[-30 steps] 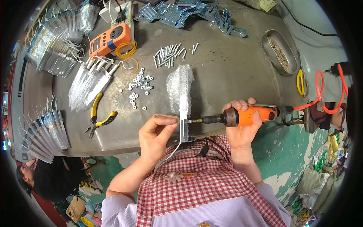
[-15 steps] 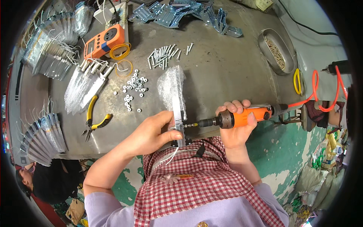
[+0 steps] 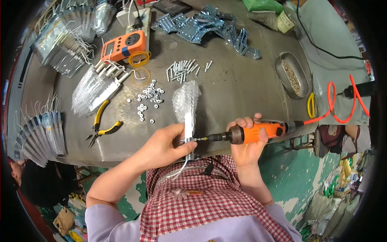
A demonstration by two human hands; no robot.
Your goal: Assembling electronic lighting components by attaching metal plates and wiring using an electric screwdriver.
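The left hand (image 3: 165, 144) is pinching a thin white strip (image 3: 188, 131) between its thumb and fingers, and the strip is standing out over the near edge of the metal table (image 3: 242, 94). Clear bubble wrap (image 3: 184, 101) is covering the far end of the strip, and a white wire (image 3: 180, 171) is hanging from the near end, over a red and white checked apron (image 3: 189, 218). The right hand (image 3: 248, 139) is curling around an orange power screwdriver (image 3: 254, 134). Its bit is pointing left at the strip, close by the left thumb; I cannot tell if it is touching. A red hose (image 3: 314, 120) is running off to the right from the screwdriver. Past the left hand, small white round pieces (image 3: 151, 94) are lying in a loose pile, and yellow-handled pliers (image 3: 98, 117) are resting to their left. Silver screws (image 3: 181, 70) are lying farther back. An orange meter (image 3: 124, 45) is sitting to their left, bent metal brackets (image 3: 209, 27) are piling up behind, and a metal tray (image 3: 302, 76) is holding brass-coloured bits on the right.
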